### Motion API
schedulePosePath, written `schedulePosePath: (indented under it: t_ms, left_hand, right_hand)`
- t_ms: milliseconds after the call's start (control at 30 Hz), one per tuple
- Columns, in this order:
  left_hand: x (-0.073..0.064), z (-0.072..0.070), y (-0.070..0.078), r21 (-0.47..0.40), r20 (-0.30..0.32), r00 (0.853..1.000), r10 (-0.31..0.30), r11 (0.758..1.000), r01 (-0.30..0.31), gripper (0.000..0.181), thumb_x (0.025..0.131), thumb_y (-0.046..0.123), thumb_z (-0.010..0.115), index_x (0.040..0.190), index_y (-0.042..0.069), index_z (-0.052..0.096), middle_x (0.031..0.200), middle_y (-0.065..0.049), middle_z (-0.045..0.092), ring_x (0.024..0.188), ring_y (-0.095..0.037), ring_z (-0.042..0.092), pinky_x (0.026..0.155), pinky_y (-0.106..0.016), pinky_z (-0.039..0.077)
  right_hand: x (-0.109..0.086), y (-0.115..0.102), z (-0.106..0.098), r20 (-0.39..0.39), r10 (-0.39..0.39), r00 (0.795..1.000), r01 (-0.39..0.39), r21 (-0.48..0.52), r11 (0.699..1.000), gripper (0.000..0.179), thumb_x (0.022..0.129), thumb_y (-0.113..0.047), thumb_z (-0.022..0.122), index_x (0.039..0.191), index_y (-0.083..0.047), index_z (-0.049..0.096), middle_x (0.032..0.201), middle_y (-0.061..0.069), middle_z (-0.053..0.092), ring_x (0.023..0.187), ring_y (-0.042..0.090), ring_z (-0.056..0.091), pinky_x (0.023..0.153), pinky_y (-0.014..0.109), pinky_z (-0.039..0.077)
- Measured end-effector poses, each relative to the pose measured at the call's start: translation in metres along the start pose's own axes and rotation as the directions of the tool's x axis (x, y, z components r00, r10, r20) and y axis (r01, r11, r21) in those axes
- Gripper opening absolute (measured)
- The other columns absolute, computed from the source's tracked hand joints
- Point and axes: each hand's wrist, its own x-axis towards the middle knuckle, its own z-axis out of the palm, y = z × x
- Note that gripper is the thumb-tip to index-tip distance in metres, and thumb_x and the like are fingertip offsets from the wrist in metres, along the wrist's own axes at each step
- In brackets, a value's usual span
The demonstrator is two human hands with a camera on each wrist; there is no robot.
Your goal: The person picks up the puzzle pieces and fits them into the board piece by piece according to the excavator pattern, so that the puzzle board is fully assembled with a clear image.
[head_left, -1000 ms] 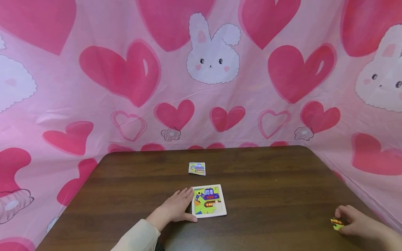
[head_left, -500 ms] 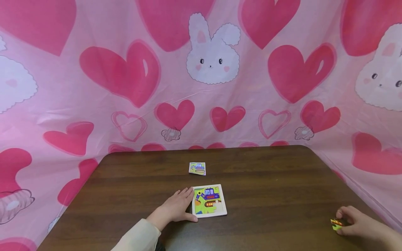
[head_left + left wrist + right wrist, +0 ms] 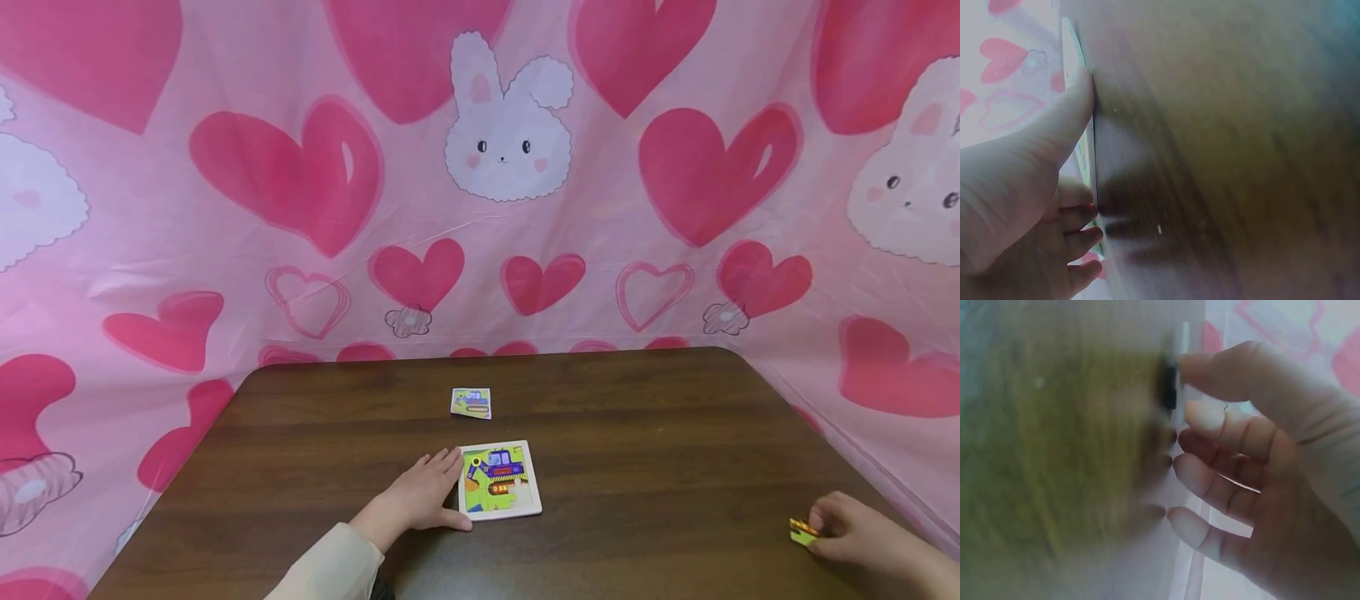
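Note:
A square jigsaw puzzle board (image 3: 534, 479) with a white frame lies at the middle of the table in the head view. Its picture is a blue digger on green, and a pale bare patch shows at its lower right. My left hand (image 3: 422, 497) rests against the board's left side, fingers extended and thumb at the lower left corner. Far to the right, my right hand (image 3: 858, 533) pinches a yellow-green puzzle piece (image 3: 802, 532) between thumb and fingers, low over or on the table. In the right wrist view the piece is edge-on and dark.
A small picture card (image 3: 471, 403) with a similar digger lies beyond the board. The dark wood table (image 3: 645, 433) has rounded far corners. Behind it hangs a pink cloth (image 3: 502, 225) with hearts and rabbits.
My right hand has shifted slightly to the right, and the puzzle piece has turned a little in its fingers. The left hand and the board look unmoved.

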Motion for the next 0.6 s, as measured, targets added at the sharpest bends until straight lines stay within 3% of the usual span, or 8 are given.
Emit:
schedulePosePath:
  t_ms: [133,300,600]
  left_hand:
    - [0.0,-0.001,0.001,0.004,0.002,1.0,-0.001,1.0,0.001,0.092,0.073,0.058,0.066,0.139,0.0,0.037,0.145,-0.015,0.032,0.132,-0.031,0.028,0.105,-0.047,0.024]
    - [0.0,-0.002,0.002,0.008,-0.006,1.0,0.005,1.0,-0.005,0.092,0.073,0.057,0.067,0.138,-0.001,0.038,0.144,-0.016,0.033,0.132,-0.031,0.029,0.104,-0.047,0.025]
    - [-0.002,-0.003,0.003,-0.001,-0.009,1.0,0.006,1.0,-0.006,0.092,0.073,0.056,0.068,0.138,-0.002,0.039,0.144,-0.016,0.034,0.131,-0.032,0.03,0.104,-0.047,0.025]
  right_hand:
    - [0.002,-0.004,-0.002,0.015,0.025,1.0,-0.025,0.036,0.999,0.04,0.062,0.013,0.069,0.078,-0.017,0.048,0.075,-0.022,0.044,0.065,-0.006,0.038,0.05,0.016,0.026]
    - [0.014,-0.012,-0.002,-0.018,0.11,0.994,-0.11,-0.012,0.994,0.037,0.067,0.009,0.071,0.08,-0.017,0.048,0.072,-0.022,0.048,0.064,-0.006,0.043,0.05,0.016,0.031]
    - [0.065,-0.033,0.0,-0.132,0.175,0.976,-0.191,-0.121,0.974,0.029,0.065,-0.001,0.078,0.079,-0.014,0.057,0.071,-0.014,0.058,0.065,-0.004,0.052,0.056,0.012,0.039]
